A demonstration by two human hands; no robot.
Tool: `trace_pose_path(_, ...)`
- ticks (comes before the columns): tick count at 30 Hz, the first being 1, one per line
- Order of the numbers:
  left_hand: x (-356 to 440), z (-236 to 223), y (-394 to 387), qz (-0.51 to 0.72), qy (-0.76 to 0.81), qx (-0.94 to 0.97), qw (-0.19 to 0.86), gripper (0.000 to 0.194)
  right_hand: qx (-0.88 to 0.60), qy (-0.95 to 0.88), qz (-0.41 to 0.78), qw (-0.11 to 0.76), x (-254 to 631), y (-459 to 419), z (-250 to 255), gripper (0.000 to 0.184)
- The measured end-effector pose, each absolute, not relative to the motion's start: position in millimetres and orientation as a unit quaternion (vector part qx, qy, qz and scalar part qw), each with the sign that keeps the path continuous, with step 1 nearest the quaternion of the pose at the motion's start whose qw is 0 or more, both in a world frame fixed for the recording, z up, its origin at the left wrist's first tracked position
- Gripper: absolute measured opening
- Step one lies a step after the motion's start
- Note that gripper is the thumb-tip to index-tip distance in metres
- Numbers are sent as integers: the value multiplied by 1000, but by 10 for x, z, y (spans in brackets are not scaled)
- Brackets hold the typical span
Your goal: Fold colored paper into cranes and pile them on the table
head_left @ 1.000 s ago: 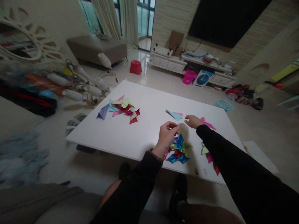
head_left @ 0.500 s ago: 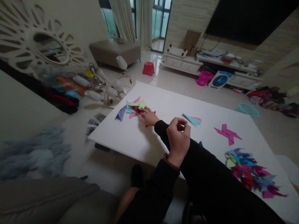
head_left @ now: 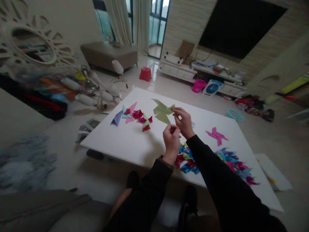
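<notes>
My right hand (head_left: 183,121) pinches a green folded paper piece (head_left: 162,111) by its right tip, holding it above the white table (head_left: 130,145). Close beside it, my left hand (head_left: 171,139) is closed, with thumb and fingertips together; whatever they may hold is hidden. On the left part of the table lie folded papers: a purple one (head_left: 117,118), a pink one (head_left: 131,109), and several red and light green ones (head_left: 145,121). Beneath my right forearm is a pile of blue, red and green folded papers (head_left: 187,161), partly covered by the sleeve.
A flat magenta folded paper (head_left: 216,136) lies on the right of the table, above another pile of coloured folded papers (head_left: 238,166). Beyond stand a red stool (head_left: 145,74), a pink basket (head_left: 199,85) and a turquoise basin (head_left: 235,115). A white lamp (head_left: 106,96) is at the left.
My right hand has come back from the papers at the left, bringing the green folded paper with it. My arms are no longer crossed. The view has shifted, uncovering the pile near the front edge.
</notes>
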State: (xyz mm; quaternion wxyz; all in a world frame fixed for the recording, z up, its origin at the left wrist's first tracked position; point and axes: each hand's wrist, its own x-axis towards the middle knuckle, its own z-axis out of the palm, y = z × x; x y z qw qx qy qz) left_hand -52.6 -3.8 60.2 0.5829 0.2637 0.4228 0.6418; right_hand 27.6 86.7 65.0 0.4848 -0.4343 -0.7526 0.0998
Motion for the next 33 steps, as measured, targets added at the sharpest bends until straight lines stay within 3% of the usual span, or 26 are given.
trace_pose_path(4, -357, 527, -148, 506, 371, 167, 760, 7, -487, -655, 45, 576, 918, -151, 859, 28)
trace_pose_path(8, -239, 514, -299, 373, 274, 103, 880, 34, -523, -540, 52, 657, 1285, -876, 720, 26)
trace_pose_path(11, -170, 518, -351, 343, 204, 95, 912, 46, -515, -493, 88, 696, 1451, -1103, 513, 27)
trace_pose_path(22, -141, 431, -203, 362, 170, 145, 905, 66, -572, -410, 175, 689, 1698, -884, 342, 16)
trace_pose_path(27, -105, 387, -124, 406, 252, 221, 850, 44, -557, -409, 204, 693, 1639, -788, 357, 13)
trace_pose_path(33, -38, 348, -200, 440, 329, 296, 781, 45, -519, -419, 236, 707, 1566, -837, 354, 14)
